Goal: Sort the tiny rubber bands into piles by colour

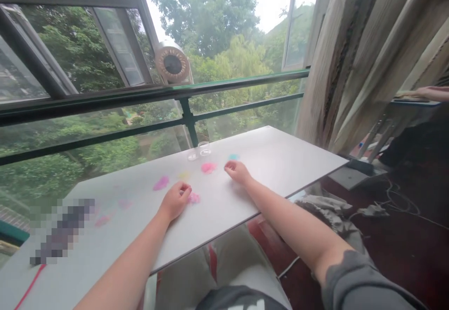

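Note:
My left hand (175, 201) rests low over the white table, its fingers closed in a pinch; what they hold, if anything, is too small to name. Right beside its fingertips lies a light pink pile of small bits (194, 198). Farther right, my right hand (239, 172) has its thumb and fingers pressed together, and their contents cannot be made out. Near it are a bright pink pile (208, 168) and a teal pile (234, 157). A purple pile (161, 183) and a faint yellow pile (183, 176) sit beyond my left hand.
Two small clear containers (204, 149) stand at the table's (294, 160) far edge. Faint pinkish patches (103, 220) and a pixelated dark object (66, 230) with a red cord lie left. A round fan-like device (172, 63) is at the railing. Another person's hand (430, 93) shows at right.

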A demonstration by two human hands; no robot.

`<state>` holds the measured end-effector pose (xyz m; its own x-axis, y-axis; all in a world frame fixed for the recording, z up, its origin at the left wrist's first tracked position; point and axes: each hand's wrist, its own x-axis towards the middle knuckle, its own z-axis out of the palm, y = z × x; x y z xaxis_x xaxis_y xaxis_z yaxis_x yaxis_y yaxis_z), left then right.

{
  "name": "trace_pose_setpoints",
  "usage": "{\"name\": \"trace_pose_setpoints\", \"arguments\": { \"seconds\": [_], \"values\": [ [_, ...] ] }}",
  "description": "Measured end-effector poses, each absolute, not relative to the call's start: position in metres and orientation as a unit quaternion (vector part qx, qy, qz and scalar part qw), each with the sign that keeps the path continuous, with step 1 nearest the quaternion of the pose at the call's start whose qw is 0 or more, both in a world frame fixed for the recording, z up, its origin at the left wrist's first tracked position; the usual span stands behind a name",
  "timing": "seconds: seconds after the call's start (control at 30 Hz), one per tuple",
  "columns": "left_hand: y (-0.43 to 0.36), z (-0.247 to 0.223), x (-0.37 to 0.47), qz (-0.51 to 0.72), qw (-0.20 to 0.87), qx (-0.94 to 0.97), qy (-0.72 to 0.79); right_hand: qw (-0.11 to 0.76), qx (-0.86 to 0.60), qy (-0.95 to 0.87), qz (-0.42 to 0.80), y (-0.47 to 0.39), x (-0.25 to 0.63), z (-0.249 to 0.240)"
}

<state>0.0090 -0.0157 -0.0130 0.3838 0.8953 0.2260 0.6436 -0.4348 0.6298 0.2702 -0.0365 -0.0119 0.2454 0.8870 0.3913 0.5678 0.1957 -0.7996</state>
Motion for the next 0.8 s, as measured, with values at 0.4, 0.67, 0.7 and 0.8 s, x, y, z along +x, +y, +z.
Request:
{"name": "trace_pose_setpoints", "arguments": {
  "seconds": [0.4, 0.67, 0.7, 0.8],
  "values": [
    [-0.017, -0.015, 0.008, 0.263, 0.202, 0.830, 0.449, 0.364, -0.749, -0.540, 0.121, 0.004, 0.347, -0.009],
    [-0.018, -0.017, 0.011, 0.276, 0.203, 0.828, 0.444, 0.202, -0.773, -0.585, 0.141, 0.022, 0.349, 0.005],
    [-0.018, -0.018, 0.012, 0.277, 0.204, 0.827, 0.445, 0.184, -0.773, -0.590, 0.142, 0.022, 0.350, 0.008],
    [-0.019, -0.018, 0.013, 0.282, 0.208, 0.823, 0.447, 0.137, -0.769, -0.606, 0.149, 0.023, 0.355, 0.018]
  ]
}}
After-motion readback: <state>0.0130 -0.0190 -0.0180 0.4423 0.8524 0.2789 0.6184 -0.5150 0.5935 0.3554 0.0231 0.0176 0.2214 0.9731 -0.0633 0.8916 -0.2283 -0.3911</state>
